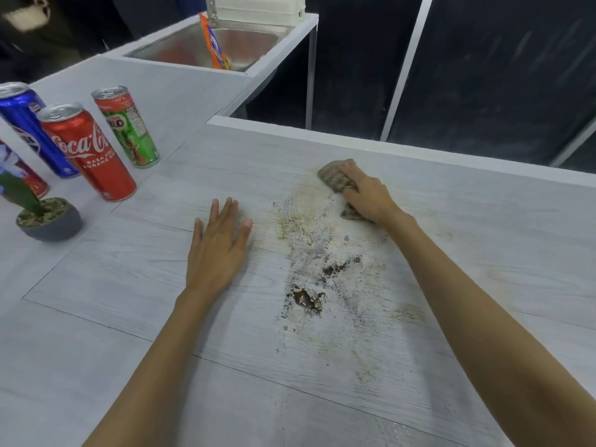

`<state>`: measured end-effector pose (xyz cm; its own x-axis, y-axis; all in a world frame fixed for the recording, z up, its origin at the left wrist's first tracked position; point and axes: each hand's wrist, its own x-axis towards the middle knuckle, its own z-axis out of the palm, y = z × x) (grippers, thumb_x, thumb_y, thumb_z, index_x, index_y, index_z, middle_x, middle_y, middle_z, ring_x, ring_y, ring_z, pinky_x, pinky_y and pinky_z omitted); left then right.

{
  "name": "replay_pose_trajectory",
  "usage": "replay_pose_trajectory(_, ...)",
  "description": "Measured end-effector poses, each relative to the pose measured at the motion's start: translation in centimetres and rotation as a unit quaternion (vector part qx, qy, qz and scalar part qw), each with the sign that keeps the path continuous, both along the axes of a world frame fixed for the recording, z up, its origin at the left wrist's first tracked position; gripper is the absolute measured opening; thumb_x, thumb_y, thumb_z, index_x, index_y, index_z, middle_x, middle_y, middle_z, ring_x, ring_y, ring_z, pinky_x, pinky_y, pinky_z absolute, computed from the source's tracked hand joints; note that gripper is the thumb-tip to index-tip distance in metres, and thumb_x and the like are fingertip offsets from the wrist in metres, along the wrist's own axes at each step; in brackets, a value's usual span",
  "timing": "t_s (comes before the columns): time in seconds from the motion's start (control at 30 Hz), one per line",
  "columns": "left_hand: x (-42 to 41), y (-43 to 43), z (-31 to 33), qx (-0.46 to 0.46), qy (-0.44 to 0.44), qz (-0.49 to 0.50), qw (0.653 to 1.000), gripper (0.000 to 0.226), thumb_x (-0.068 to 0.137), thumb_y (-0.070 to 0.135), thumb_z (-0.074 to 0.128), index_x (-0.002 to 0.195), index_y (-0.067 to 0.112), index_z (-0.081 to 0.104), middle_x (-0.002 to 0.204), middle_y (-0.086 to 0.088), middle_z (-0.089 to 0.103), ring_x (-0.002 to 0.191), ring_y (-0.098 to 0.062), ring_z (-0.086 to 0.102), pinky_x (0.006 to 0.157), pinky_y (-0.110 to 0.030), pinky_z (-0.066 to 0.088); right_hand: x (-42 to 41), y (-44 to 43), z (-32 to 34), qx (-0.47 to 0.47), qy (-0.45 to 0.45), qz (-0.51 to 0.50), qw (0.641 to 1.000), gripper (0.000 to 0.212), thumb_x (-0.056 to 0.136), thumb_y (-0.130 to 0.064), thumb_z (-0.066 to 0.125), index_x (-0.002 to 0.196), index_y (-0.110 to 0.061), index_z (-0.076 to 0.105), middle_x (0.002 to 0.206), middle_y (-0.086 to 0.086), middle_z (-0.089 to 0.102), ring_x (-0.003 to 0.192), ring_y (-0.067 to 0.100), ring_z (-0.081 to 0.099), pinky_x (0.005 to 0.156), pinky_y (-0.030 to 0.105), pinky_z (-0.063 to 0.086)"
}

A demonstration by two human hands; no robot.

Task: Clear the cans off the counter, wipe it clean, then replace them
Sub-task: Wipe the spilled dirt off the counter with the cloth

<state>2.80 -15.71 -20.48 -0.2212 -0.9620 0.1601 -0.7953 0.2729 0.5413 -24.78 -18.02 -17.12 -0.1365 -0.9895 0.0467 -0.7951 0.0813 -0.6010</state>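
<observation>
My right hand (367, 196) presses a brown cloth (335, 177) flat on the pale wood-grain counter (129, 317), at the far end of a smeared brown and black stain (309, 285). My left hand (219, 243) lies flat, fingers spread, on the counter left of the stain, holding nothing. At the far left stand a red Coca-Cola can (88, 150), a green Milo can (127, 125), a blue Pepsi can (29, 124) and a partly cropped red can (22, 175).
A small grey pot with a green plant (48, 217) stands in front of the cans. Behind the counter is a steel sink (206, 43) with an orange packet (214, 43) and a white rack (258, 8). The counter's far edge drops off past the cloth.
</observation>
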Motion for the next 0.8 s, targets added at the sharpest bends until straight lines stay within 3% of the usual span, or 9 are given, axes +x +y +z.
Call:
replay_pose_trajectory(0.13,-0.1,0.1,0.0,0.002,-0.010,-0.002,1.000,0.062,0.094,0.052,0.017,0.147,0.020,0.015,0.156,0.009,0.011,0.141,0.001,-0.005,0.117,-0.032,-0.007,1.8,3.7,-0.1,-0.006,-0.055,0.059,0.997,0.047,0.089,-0.006,0.046,0.130,-0.027,0.050,0.120,0.013,0.061,0.053,0.009,0.051,0.044,0.010,0.044)
replay_pose_trajectory(0.2,-0.1,0.1,0.0,0.004,-0.013,-0.003,1.000,0.061,0.094,0.051,0.018,0.147,0.020,0.016,0.156,0.009,0.011,0.141,0.001,-0.005,0.117,-0.033,-0.006,2.5,6.1,-0.2,-0.018,-0.056,0.080,0.995,0.046,0.086,-0.003,0.049,0.124,-0.028,0.057,0.128,0.008,0.058,0.046,0.008,0.048,0.040,0.011,0.043)
replay_pose_trajectory(0.3,-0.1,0.0,0.0,0.005,-0.016,-0.005,1.000,0.060,0.095,0.050,0.019,0.147,0.020,0.016,0.156,0.009,0.011,0.142,0.000,-0.005,0.117,-0.033,-0.006,2.7,8.7,0.0,0.001,-0.074,0.116,0.990,0.045,0.084,-0.001,0.050,0.115,-0.031,0.063,0.123,0.002,0.062,0.041,0.004,0.041,0.036,0.012,0.035)
replay_pose_trajectory(0.47,0.0,0.0,0.0,-0.001,-0.027,-0.005,1.000,0.059,0.096,0.049,0.018,0.147,0.020,0.016,0.156,0.008,0.011,0.142,-0.001,-0.005,0.117,-0.033,-0.007,-0.2,7.5,1.3,0.053,-0.278,0.091,0.955,0.043,0.088,-0.002,0.045,0.106,-0.033,0.068,0.081,-0.005,0.073,0.039,0.008,0.041,0.035,0.017,0.035)
replay_pose_trajectory(0.57,0.0,-0.1,-0.1,-0.001,-0.027,-0.006,1.000,0.058,0.096,0.047,0.018,0.147,0.019,0.016,0.156,0.007,0.012,0.143,-0.002,-0.004,0.117,-0.033,-0.006,-0.7,2.9,1.8,-0.004,-0.279,0.007,0.960,0.043,0.087,0.001,0.040,0.119,-0.018,0.062,0.048,-0.015,0.060,0.033,0.001,0.038,0.037,0.014,0.033)
replay_pose_trajectory(0.6,0.0,-0.1,-0.1,-0.002,-0.027,-0.005,1.000,0.057,0.097,0.046,0.018,0.147,0.019,0.016,0.156,0.007,0.012,0.143,-0.003,-0.005,0.117,-0.033,-0.006,-0.3,1.3,1.7,-0.015,-0.260,-0.013,0.965,0.043,0.088,0.000,0.039,0.124,-0.014,0.059,0.046,-0.017,0.057,0.032,0.001,0.041,0.041,0.014,0.036)
replay_pose_trajectory(0.67,0.0,-0.2,-0.1,-0.006,-0.029,-0.004,1.000,0.056,0.098,0.044,0.017,0.147,0.019,0.016,0.156,0.007,0.012,0.143,-0.003,-0.005,0.117,-0.033,-0.006,1.3,-1.3,1.4,-0.020,-0.209,-0.028,0.977,0.041,0.091,-0.003,0.040,0.128,-0.012,0.055,0.062,-0.012,0.062,0.033,-0.002,0.047,0.046,0.013,0.041)
replay_pose_trajectory(0.73,0.1,-0.2,-0.2,-0.010,-0.029,-0.003,1.000,0.054,0.098,0.040,0.017,0.147,0.018,0.016,0.156,0.006,0.012,0.143,-0.003,-0.005,0.118,-0.034,-0.005,3.4,-3.2,0.8,-0.015,-0.159,-0.001,0.987,0.040,0.092,-0.004,0.043,0.128,-0.013,0.055,0.086,0.008,0.069,0.034,-0.003,0.051,0.042,0.007,0.041)
replay_pose_trajectory(0.8,0.1,-0.2,-0.2,-0.013,-0.029,-0.004,0.999,0.052,0.099,0.038,0.017,0.147,0.017,0.016,0.156,0.006,0.013,0.143,-0.004,-0.004,0.118,-0.034,-0.004,5.5,-3.8,0.6,-0.005,-0.115,0.042,0.993,0.040,0.090,-0.003,0.045,0.125,-0.017,0.057,0.106,0.016,0.067,0.039,0.001,0.053,0.039,0.005,0.038)
